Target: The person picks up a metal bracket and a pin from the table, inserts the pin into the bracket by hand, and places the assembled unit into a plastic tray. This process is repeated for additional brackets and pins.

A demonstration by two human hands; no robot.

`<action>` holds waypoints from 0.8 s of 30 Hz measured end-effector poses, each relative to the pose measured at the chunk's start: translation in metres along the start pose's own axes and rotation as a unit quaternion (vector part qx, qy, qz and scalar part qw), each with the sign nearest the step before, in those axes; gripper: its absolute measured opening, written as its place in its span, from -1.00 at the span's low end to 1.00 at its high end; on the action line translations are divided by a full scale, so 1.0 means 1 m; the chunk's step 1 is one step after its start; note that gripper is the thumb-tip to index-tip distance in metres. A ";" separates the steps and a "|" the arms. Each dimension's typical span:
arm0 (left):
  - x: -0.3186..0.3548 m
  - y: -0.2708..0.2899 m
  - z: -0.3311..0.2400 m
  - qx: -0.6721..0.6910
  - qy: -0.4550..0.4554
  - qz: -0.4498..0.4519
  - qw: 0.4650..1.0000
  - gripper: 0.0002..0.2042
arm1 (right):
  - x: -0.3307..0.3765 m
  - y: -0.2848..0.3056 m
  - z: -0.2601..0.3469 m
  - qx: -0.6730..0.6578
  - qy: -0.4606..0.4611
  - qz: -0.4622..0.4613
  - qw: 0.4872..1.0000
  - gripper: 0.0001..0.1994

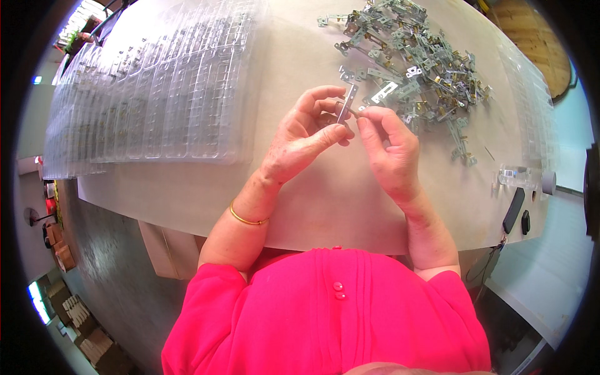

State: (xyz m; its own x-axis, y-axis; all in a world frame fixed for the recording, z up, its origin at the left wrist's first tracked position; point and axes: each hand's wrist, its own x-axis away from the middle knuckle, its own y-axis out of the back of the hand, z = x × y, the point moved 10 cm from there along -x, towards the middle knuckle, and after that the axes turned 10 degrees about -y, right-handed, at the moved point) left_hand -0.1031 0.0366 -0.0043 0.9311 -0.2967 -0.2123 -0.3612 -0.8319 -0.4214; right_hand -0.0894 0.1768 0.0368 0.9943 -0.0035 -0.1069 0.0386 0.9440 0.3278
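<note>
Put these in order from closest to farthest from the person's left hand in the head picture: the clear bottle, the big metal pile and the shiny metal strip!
1. Metal strip: nearest, held in the left hand.
2. Metal pile: ahead and to the right.
3. Clear bottle: farthest, lying over on the right.

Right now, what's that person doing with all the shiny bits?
The person holds a flat metal piece in the left hand; the right hand is right beside it, its exact grip unclear. A jumbled pile of metal parts lies on the table, ahead and right, and clear plastic trays are at the left.
</note>
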 end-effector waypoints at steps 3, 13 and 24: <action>0.000 0.002 0.001 -0.013 -0.007 -0.001 1.000 -0.48 | 0.001 0.002 0.008 0.018 0.043 -0.023 0.999 -0.92; 0.002 -0.001 0.003 -0.072 -0.006 0.004 0.997 -0.44 | 0.001 0.002 0.020 0.133 0.126 -0.030 0.983 -0.87; 0.001 -0.005 0.003 -0.075 -0.020 0.014 0.997 -0.48 | 0.001 0.000 0.021 0.142 0.118 -0.018 0.983 -0.89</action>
State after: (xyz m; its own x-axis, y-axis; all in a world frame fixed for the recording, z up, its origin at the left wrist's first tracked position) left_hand -0.1003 0.0419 -0.0052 0.9170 -0.3035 -0.2591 -0.3718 -0.8854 -0.2790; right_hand -0.0865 0.1703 0.0561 0.9420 0.0729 -0.3275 0.1335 0.8141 0.5652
